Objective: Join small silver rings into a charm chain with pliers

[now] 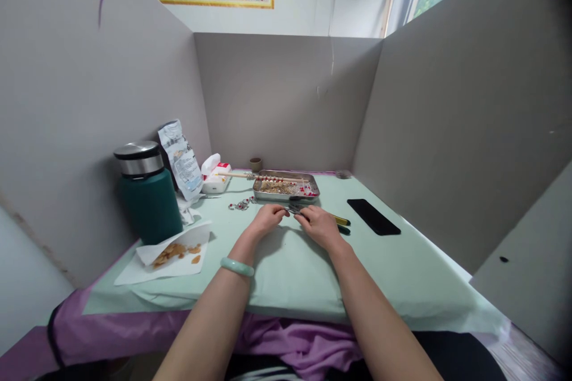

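My left hand (269,218) is closed in a pinch above the table, and what lies between its fingertips is too small to make out. Close beside it, my right hand (319,226) is wrapped round a pair of pliers (342,221) with yellow and green handles. The handles stick out to the right of the palm, and the metal jaws point toward my left fingertips. Behind my hands, a metal tray (286,197) holds gold-coloured and red small pieces. A beaded chain (242,204) with red beads lies left of the tray.
A wooden stick (232,175) strung with beads rests across the tray. To the right lies a black phone (373,216). On the left are a green flask (152,202), a snack bag (180,159), tissues (216,178) and chips on paper (129,274). Grey partitions (286,101) enclose the table.
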The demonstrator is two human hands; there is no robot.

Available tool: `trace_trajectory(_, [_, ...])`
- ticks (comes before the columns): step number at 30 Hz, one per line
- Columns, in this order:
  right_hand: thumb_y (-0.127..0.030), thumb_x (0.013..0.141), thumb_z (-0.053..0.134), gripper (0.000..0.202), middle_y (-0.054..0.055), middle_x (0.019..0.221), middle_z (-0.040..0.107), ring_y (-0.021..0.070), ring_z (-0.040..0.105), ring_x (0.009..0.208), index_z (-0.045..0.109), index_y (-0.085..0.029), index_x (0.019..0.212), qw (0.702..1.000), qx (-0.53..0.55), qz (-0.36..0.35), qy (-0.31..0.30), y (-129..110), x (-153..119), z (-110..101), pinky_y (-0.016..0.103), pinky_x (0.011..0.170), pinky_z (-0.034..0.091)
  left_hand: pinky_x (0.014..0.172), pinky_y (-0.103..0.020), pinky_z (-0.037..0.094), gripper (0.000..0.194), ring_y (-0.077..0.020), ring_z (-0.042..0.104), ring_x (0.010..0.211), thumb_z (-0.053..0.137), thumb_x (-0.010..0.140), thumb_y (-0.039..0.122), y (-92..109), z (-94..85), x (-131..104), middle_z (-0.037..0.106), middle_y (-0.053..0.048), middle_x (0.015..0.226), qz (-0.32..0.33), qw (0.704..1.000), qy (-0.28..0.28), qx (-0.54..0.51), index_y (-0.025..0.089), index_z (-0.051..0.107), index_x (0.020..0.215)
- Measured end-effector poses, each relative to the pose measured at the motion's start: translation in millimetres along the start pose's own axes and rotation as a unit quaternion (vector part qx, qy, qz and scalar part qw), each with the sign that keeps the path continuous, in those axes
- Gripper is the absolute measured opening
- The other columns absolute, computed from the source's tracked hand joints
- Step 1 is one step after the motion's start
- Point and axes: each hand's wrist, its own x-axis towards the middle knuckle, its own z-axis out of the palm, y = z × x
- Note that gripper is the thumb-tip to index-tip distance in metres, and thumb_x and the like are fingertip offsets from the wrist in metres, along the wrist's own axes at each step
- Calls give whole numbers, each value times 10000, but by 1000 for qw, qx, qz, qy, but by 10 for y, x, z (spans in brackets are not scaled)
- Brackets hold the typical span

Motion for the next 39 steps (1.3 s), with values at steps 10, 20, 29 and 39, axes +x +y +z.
trace_trajectory(10, [-471,848,429,387,1,700,627,132,521,661,675,-199,723,961,243,60,-120,55,20,-101,231,605,337,515,-229,282,262,-106,381,534,453,735,300,-37,-93,-35,437,29,546,19,993,-87,-76,139,658,757])
trace_trajectory(20, [-552,826,422,471,-24,572,474,83,362,493,670,-156,762,894,379,122,-204,70,14,-158,206,458,259,468,-217,204,252,-68,264,474,472,743,323,69,-138,-95,367,53,542,18,979,-115,-167,128,623,797])
trace_trajectory(29, [-551,837,413,468,-19,580,460,80,364,479,652,-152,779,879,413,136,-197,35,9,-113,202,444,286,441,-207,198,246,-60,269,462,500,741,349,33,-73,-44,375,52,530,-8,978,-89,-189,130,607,777])
trace_trajectory(39, [-449,876,379,390,12,676,578,136,510,644,641,-174,790,936,331,91,-83,-71,59,-22,236,599,373,400,-198,107,318,-30,189,407,577,737,451,-13,-3,-14,348,66,532,-33,920,-85,-381,142,515,778])
